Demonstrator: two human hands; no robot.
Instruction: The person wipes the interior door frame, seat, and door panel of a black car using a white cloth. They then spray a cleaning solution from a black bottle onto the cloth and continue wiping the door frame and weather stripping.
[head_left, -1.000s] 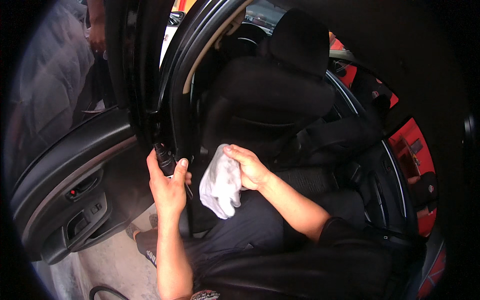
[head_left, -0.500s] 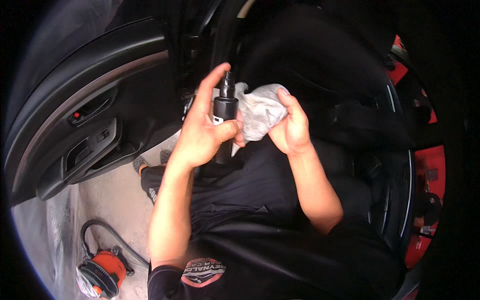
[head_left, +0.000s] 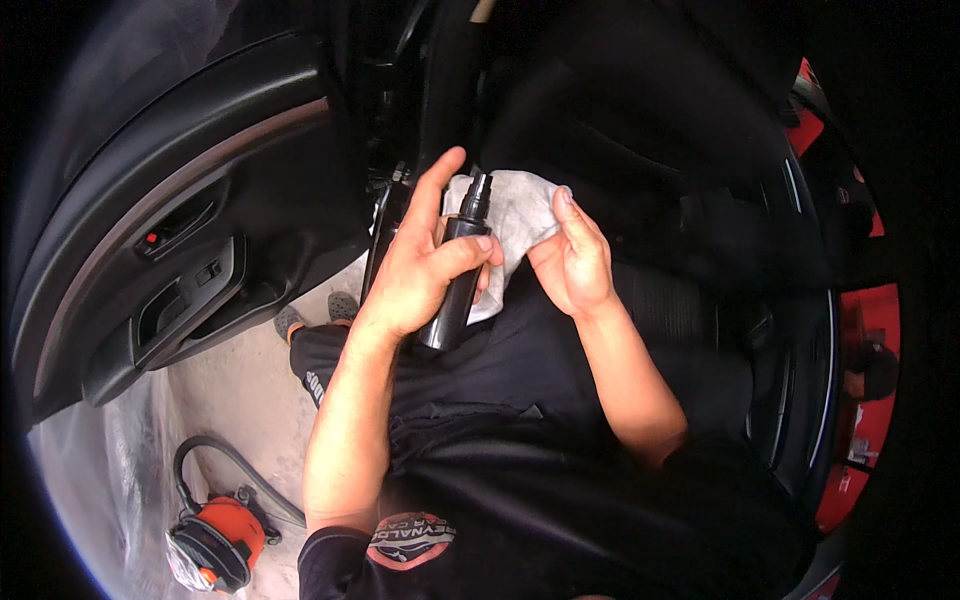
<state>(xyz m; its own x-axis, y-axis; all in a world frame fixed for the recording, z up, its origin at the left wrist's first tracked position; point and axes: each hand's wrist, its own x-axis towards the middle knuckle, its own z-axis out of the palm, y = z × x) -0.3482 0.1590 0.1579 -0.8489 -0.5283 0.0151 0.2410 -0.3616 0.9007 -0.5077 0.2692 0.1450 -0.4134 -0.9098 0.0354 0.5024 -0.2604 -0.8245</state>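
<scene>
A slim black spray bottle point(head_left: 455, 305) is gripped by my left hand point(head_left: 400, 280), its thumb across the front of the bottle. The bottle tilts, with its top leaning right. My left index finger stretches up, apart from the black nozzle. Behind the bottle hangs a crumpled pale grey cloth point(head_left: 522, 205), its right edge held between the thumb and fingers of my right hand point(head_left: 578, 265). Part of the cloth is hidden behind the bottle and my left fingers. Both hands are above my lap.
An open black car door point(head_left: 85, 270) with handle and window switch stands on the left. An orange and black vacuum cleaner point(head_left: 225, 540) with a hose sits on the floor point(head_left: 230, 400) beside plastic sheeting point(head_left: 95, 470). Dark seats fill the right; red panels point(head_left: 870, 310) show beyond.
My left hand has tipped the bottle's top to the right and lowered it slightly. The index finger has come off the nozzle. The cloth hangs more spread out behind the bottle.
</scene>
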